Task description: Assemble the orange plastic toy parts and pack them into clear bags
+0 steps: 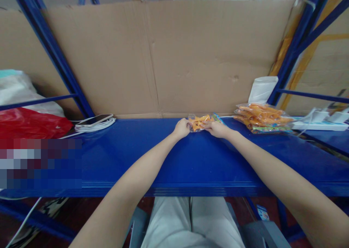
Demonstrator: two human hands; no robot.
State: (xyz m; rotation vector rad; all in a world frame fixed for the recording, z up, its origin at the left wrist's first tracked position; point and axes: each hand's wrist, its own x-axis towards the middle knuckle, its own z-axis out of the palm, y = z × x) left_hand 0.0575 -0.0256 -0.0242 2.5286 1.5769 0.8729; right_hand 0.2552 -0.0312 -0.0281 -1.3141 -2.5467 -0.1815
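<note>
A small clear plastic bag of orange pieces [201, 123] lies on the blue shelf top in front of me, its colourful printed strip at the right end. The kind of pieces inside is too small to tell. My left hand [182, 128] is closed on the bag's left end, thumb and fingers pinching the film. From the other side, my right hand [218, 128] grips it near the printed end, fingers lying over the orange pieces. To the right rests a pile of similar orange-filled bags [261, 116], apart from both hands.
A phone [95, 120] sits on a coiled white cable at left, beside a red plastic bag [35, 123]. A white power strip [320, 125] with plugs is at far right. Cardboard [109, 59] backs the shelf [201, 160]; blue posts [64, 62] rise at the sides.
</note>
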